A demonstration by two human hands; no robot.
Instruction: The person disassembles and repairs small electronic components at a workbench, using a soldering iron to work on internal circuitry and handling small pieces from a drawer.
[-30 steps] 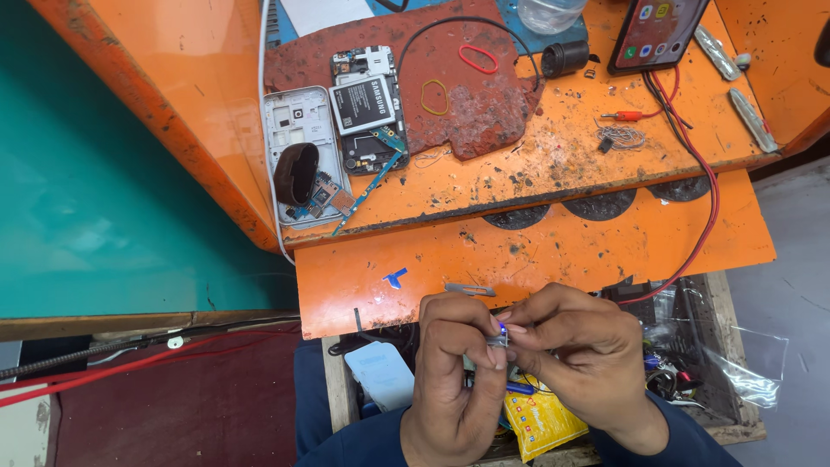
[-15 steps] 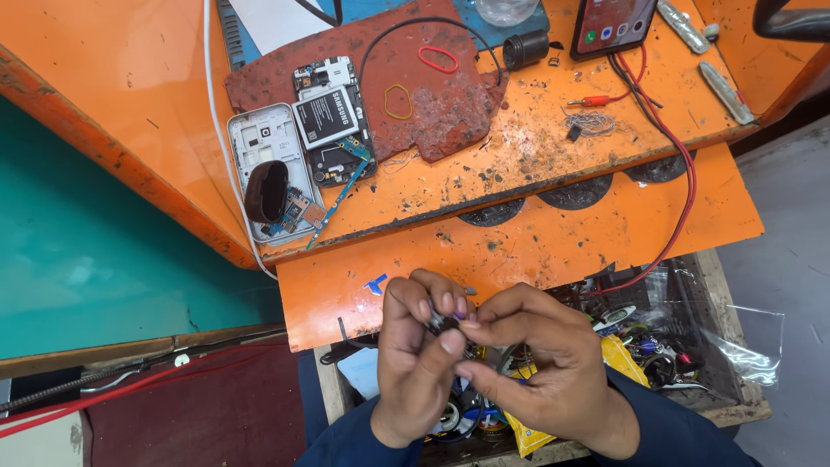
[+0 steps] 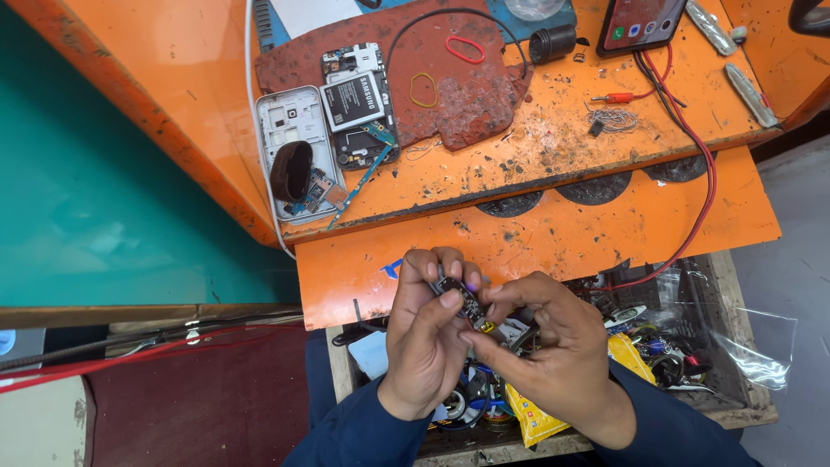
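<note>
- The left hand (image 3: 428,346) is raised over an open drawer (image 3: 726,346), fingers curled, thumb and fingertips pinched shut on a small dark circuit board (image 3: 462,298).
- The right hand (image 3: 553,346) meets it from the other side, its fingertips closed on the lower end of the same board, where a small yellow part shows. Both wrists wear dark blue sleeves (image 3: 354,432).
- The board sits between the two hands, tilted, just in front of the lower orange shelf (image 3: 605,225) and above the drawer's clutter.
- In the drawer lie a yellow packet (image 3: 527,415), crumpled clear plastic wrap (image 3: 752,346) and mixed small parts too jumbled to tell apart.
- On the orange tabletop (image 3: 536,147), scratched and stained, a worn red mat (image 3: 467,95) carries an opened phone with its dark battery (image 3: 356,97), a red rubber band (image 3: 464,49) and a yellow one (image 3: 423,88).
- A white phone shell (image 3: 290,130) lies beside the mat with a dark oval piece (image 3: 290,170) on it.
- A phone with a lit screen (image 3: 638,22) stands at the far edge; red and black wires (image 3: 705,173) run from it down to the drawer.
- A teal wall (image 3: 104,190) is to the left, a grey floor (image 3: 795,233) to the right.
</note>
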